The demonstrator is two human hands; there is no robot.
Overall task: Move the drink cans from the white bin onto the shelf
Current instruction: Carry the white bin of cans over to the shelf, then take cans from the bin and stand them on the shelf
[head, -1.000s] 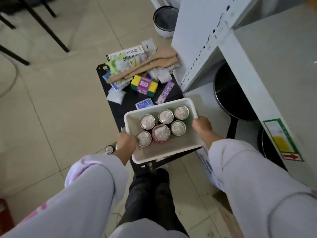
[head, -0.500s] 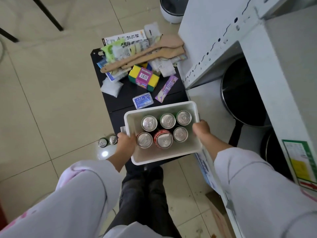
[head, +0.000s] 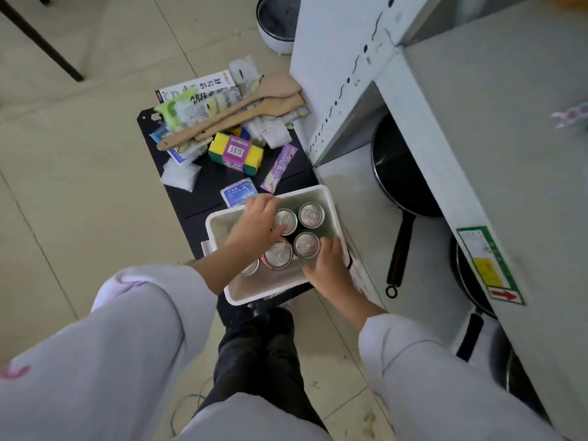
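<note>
Silver-topped drink cans (head: 306,245) stand upright, clustered inside white bin (head: 332,198).

A shop stockroom — metal shelving (head: 343,90), pans (head: 401,173), packaged goods (head: 236,151).

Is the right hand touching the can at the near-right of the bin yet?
Touching. In the head view the right hand has its fingertips pressed against the side of the near-right can inside the white bin, with no gap showing between them.
</note>
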